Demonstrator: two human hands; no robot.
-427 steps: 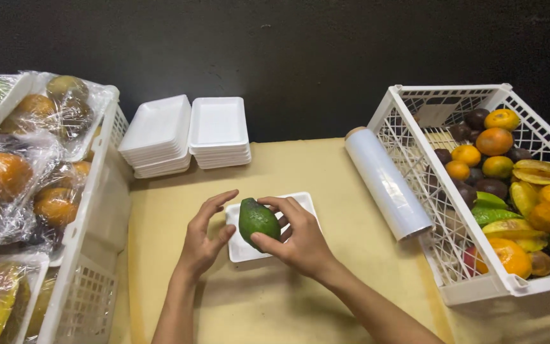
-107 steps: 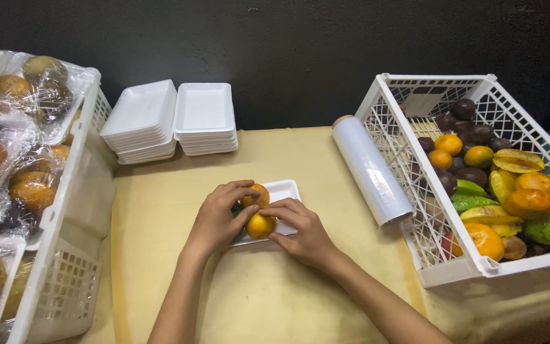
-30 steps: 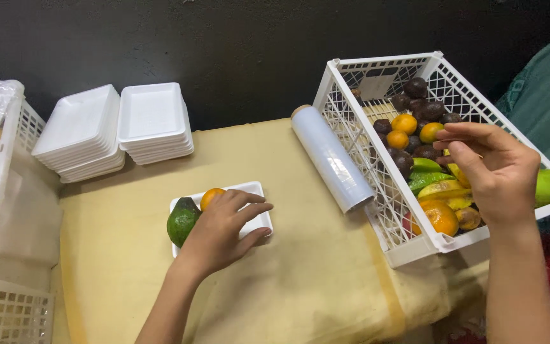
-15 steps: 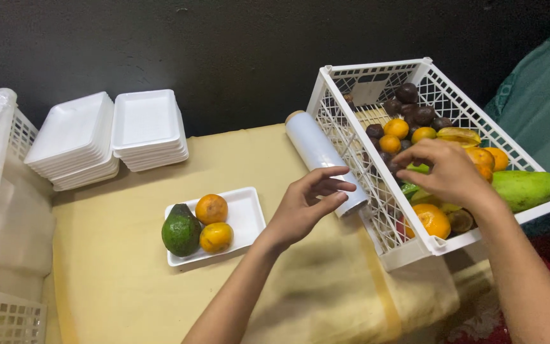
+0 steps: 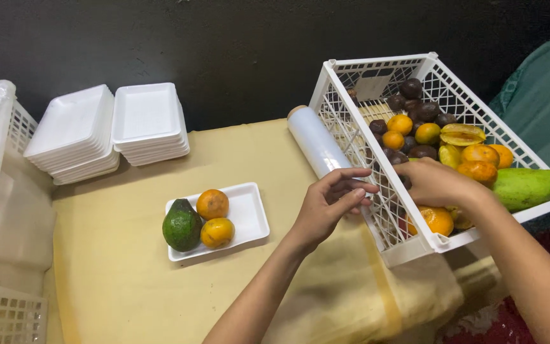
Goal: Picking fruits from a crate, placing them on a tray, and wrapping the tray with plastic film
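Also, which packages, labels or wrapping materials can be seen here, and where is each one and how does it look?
Foam trays: two white stacks, back left on the table.
Filled tray: white, rectangular, table centre, holding an avocado and two oranges.
Cling film roll: clear cylinder beside the white crate, by the left hand.
Label card: pale, inside the crate's back wall.

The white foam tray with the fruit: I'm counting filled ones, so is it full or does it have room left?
Partly filled. The tray holds an avocado and two oranges at its left end; its right part is bare.
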